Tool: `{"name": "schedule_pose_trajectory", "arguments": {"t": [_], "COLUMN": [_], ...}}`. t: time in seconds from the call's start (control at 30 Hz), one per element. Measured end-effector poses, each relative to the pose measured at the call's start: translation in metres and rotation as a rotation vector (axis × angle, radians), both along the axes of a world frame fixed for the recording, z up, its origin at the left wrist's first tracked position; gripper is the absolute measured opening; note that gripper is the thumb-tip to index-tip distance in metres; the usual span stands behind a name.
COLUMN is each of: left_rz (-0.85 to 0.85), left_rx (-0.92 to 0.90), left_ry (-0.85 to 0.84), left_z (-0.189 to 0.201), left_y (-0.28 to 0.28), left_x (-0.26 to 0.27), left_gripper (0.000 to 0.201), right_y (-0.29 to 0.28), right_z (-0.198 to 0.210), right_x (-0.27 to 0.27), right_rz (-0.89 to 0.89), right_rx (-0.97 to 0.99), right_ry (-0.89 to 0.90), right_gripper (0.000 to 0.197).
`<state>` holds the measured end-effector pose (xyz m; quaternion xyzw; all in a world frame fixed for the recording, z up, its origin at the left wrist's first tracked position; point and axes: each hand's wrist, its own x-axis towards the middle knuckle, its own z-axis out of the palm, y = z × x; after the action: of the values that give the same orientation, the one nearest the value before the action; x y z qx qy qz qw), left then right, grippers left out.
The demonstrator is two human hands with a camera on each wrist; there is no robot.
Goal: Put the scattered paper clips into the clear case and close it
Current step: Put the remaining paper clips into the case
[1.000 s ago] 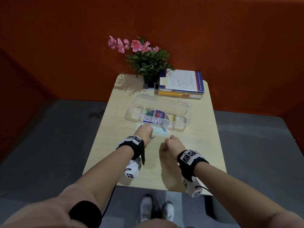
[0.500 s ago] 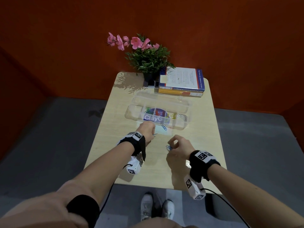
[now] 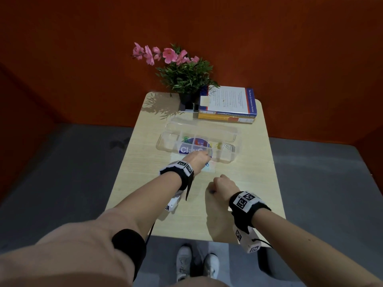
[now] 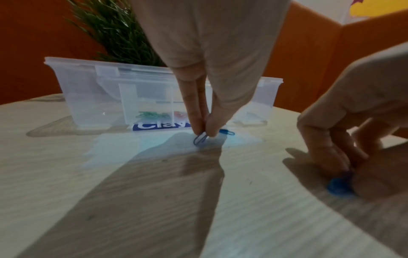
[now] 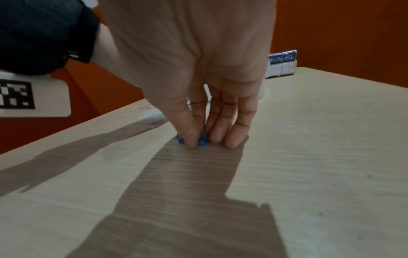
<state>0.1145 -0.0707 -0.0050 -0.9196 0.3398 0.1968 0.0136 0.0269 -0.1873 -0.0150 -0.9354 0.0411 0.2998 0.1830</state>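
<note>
The clear case (image 3: 226, 156) lies open mid-table with its lid (image 3: 204, 129) folded back; several coloured clips sit in its compartments. Just in front of it my left hand (image 3: 200, 160) pinches a blue paper clip (image 4: 199, 138) against the table. A second blue clip (image 4: 227, 131) lies beside those fingertips. Nearer to me, my right hand (image 3: 222, 186) pinches a small bunch of blue clips (image 5: 202, 139) on the tabletop, thumb and fingers pointing down. The case's front wall (image 4: 97, 104) stands right behind the left fingers.
A potted plant with pink flowers (image 3: 184, 77) and a stack of books (image 3: 227, 105) stand at the table's far edge. The wooden table (image 3: 248, 183) is small, with its near edge close behind my wrists. Grey floor surrounds it.
My right hand has turned down and closed its fingers on the blue clips on the table. My left hand has shifted slightly toward the case, still on its clip.
</note>
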Motion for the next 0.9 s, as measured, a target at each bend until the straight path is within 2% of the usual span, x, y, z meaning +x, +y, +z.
{"name": "schedule_pose_trajectory", "arguments": {"t": [0.17,0.27,0.33,0.4,0.53,0.6,0.73,0.77,0.83,0.9], "left_rz": [-0.035,-0.039,-0.052,-0.058,-0.08,-0.05,0.02,0.044,0.129,0.282], "left_rx": [0.149,0.176,0.186,0.174,0.115,0.086,0.03,0.021,-0.034,-0.172], "left_ry": [0.0,0.01,0.005,-0.008,-0.037,-0.025,0.024,0.042,0.092,0.118], "left_z": [0.004,0.003,0.002,0.0,0.0,0.0,0.001,0.001,0.002,0.006], "left_y": [-0.005,-0.007,-0.007,-0.005,-0.003,-0.002,0.001,0.003,0.009,0.017], "left_x": [-0.002,-0.003,-0.005,-0.006,-0.006,-0.006,-0.006,-0.006,-0.006,-0.005], "left_gripper": [0.034,0.026,0.024,0.026,0.02,0.019,0.024,0.024,0.023,0.023], "right_y": [-0.003,-0.005,-0.007,-0.011,-0.024,-0.031,-0.034,-0.034,-0.033,-0.032], "right_z": [0.004,0.005,0.002,0.0,0.003,-0.001,-0.002,-0.001,-0.001,0.0], "right_x": [-0.003,-0.008,-0.013,-0.017,-0.018,-0.017,-0.013,-0.012,-0.008,-0.002], "right_rz": [0.043,0.057,0.011,-0.082,-0.193,-0.245,-0.317,-0.331,-0.382,-0.449], "right_rx": [-0.018,0.008,0.042,0.084,0.204,0.254,0.307,0.322,0.369,0.418], "right_ry": [-0.001,-0.04,-0.068,-0.099,-0.073,-0.062,-0.045,-0.04,-0.031,-0.027], "right_gripper": [0.032,0.014,0.028,0.029,0.006,0.016,0.012,0.018,0.025,0.024]}}
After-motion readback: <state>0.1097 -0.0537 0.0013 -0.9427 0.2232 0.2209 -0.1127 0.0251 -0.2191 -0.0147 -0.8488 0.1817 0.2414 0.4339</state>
